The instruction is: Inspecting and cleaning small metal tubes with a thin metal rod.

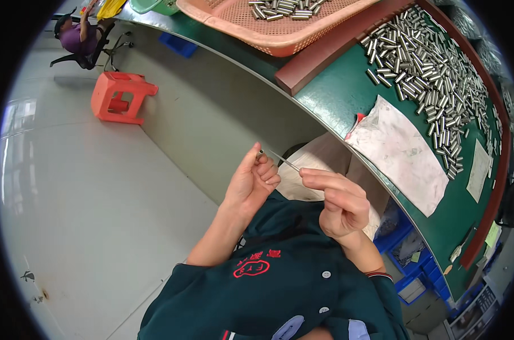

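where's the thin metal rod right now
In the head view, centre frame, the thin metal rod spans between the left hand and right hand, its tip at a small metal tube.

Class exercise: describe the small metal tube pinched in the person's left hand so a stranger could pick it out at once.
Start at the green workbench, then drop to the two raised hands before the dark green shirt. The left hand pinches the metal tube at its fingertips. Unlike the heaped tubes, it is alone, held off the bench.

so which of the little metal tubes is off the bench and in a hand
The small metal tube pinched in the left hand; the rest lie on the green bench or in the pink basket.
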A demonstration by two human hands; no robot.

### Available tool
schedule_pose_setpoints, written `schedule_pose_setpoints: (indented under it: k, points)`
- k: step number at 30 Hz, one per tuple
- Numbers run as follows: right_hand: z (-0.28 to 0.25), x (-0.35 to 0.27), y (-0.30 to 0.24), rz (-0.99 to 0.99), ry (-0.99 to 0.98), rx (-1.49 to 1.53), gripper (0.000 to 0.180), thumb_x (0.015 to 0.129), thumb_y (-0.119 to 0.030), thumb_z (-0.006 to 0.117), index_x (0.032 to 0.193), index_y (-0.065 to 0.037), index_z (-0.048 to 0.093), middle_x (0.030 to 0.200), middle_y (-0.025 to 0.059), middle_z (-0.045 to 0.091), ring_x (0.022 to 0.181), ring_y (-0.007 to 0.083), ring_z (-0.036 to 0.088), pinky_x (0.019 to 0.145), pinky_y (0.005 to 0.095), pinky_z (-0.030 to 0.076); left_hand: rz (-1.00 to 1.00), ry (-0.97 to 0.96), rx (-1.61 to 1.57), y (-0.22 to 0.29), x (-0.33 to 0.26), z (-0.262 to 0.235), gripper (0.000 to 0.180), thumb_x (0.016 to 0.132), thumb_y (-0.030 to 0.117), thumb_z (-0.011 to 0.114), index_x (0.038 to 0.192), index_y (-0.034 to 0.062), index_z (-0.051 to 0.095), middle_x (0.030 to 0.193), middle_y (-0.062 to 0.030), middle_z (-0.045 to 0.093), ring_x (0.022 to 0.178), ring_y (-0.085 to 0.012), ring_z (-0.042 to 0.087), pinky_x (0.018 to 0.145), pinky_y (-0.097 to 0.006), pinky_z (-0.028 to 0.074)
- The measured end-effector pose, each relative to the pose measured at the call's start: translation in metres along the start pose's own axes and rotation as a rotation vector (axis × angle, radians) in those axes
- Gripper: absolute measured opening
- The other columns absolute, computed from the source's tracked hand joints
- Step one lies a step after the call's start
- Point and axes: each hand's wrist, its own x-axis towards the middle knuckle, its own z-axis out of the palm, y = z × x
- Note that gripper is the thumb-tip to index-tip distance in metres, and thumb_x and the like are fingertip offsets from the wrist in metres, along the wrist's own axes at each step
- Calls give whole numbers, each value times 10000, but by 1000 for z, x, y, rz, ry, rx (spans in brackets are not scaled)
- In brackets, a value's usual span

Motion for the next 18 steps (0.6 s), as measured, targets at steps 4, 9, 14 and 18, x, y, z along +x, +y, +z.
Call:
schedule_pose_setpoints:
  k: [4, 9, 14, 18]
  points:
    - [4, -1, 3, 28, -64, -52, 158, 725, 56, 548, 870, 27, 492, 847, 211, 604, 794, 344, 618, 615, 354, 527, 97, 108, 99, -5, 1, 3, 313, 846, 314, 526, 641, 103, 420, 534, 30, 305, 502, -85, 283, 500, -227, 284]
    - [6, 0, 3, 21, -89, -83, 206, 685, 75, 566, 871, 24, 494, 845, 207, 605, 795, 337, 619, 611, 349, 528, 139, 121, 134, -5, 1, 2, 320, 849, 331, 519, 643, 103, 428, 542, 30, 328, 517, -85, 310, 533, -231, 310]
    - [7, 1, 2, 27, -107, -94, 229, 672, 75, 580, 877, 20, 495, 839, 204, 606, 789, 333, 621, 606, 342, 528, 169, 154, 184, -6, -1, 7, 316, 849, 335, 519, 649, 103, 442, 542, 33, 349, 523, -80, 331, 550, -231, 322]
    - [6, 2, 1, 21, -108, -104, 215, 666, 61, 596, 858, 21, 508, 847, 198, 606, 791, 327, 620, 611, 341, 530, 233, 172, 212, -10, -1, 6, 306, 856, 332, 511, 664, 101, 450, 548, 34, 372, 527, -72, 335, 555, -229, 325]
